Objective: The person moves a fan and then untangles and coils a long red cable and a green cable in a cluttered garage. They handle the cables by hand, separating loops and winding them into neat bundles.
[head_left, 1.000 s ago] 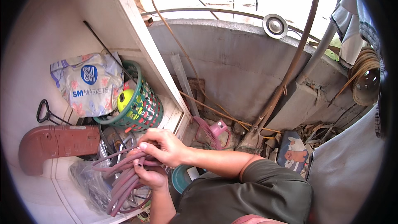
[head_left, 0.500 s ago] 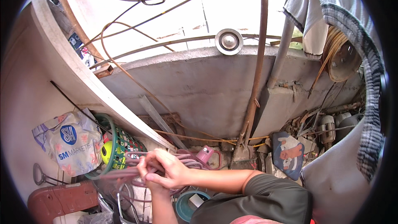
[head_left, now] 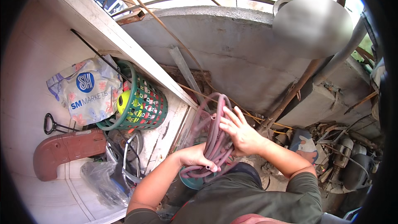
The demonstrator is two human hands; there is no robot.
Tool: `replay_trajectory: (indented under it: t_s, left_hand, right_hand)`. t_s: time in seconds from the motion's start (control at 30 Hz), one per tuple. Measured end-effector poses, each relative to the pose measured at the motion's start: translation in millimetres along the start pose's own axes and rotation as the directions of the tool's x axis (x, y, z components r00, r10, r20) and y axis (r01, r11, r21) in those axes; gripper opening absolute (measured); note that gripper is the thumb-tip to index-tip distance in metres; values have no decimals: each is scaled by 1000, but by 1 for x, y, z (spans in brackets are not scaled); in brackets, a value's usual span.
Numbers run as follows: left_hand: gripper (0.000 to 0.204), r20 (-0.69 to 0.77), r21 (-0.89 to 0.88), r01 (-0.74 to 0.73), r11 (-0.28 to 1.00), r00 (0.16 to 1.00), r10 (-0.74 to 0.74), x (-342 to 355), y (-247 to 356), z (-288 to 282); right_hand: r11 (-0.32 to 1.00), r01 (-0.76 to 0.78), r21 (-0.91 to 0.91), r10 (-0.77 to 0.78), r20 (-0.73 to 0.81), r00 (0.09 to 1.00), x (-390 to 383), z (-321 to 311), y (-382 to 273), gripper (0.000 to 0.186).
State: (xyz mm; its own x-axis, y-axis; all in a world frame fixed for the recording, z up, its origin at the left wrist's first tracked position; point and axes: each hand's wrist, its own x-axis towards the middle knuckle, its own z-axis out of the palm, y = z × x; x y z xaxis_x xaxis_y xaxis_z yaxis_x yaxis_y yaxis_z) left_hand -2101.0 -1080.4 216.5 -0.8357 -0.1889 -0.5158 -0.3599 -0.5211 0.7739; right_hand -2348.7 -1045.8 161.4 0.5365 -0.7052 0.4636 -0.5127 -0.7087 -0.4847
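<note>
Casing (head_left: 68, 153), brown and curved, lies at far left, just below the bag (head_left: 93, 87); both are well apart from the hands. Next come crumpled plastic (head_left: 101, 182) and a metal frame (head_left: 134, 161), whose bent bars could snag a loop if the coil swung that way. Slatted sides on the basket (head_left: 159, 118) might catch a stray end too.

Left hand (head_left: 194, 156) grasps the lower part of the hose (head_left: 213, 139), thumb laid over it; its other fingers are mostly hidden. One cut end pokes out by that thumb and could spring free should the grip ease. Partly hidden below is a bucket (head_left: 191, 182), where dropped loops might land.

Between the hands, the hose stands bunched in uneven loops, one blurred on the left side; such slack could cross and tangle. Right hand (head_left: 243, 135) is not clenched: its fingers lie extended along the coil's right side, so the upper loops look weakly held and could spill outward. Beyond it, a leaning pole (head_left: 292, 91) and a motor (head_left: 344, 151) amid clutter might hook anything flung wide.
</note>
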Motion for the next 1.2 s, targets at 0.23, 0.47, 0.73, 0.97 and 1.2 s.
replay_trajectory:
  t_s: [0.23,0.47,0.73,0.97,1.2]
  left_hand:
    - [75,173,3,185,983,968,-182,15,-19,2]
    - [56,109,223,322,920,930,-351,44,-63,21]
    - [97,186,82,14,996,982,-29,-15,-81,0]
    - [86,-354,552,257,793,934,-56,-56,-62,-1]
    - [57,-475,639,11,769,792,383,19,-79,12]
  right_hand:
    - [981,-9,-195,-18,-134,991,-19,-2,-21,88]
    - [998,69,-13,-61,336,940,-41,6,-10,28]
    - [740,-536,407,223,603,766,-98,21,-25,36]
    - [481,-623,616,458,429,778,-114,20,-21,44]
    - [269,-657,704,694,331,639,-124,-4,0,33]
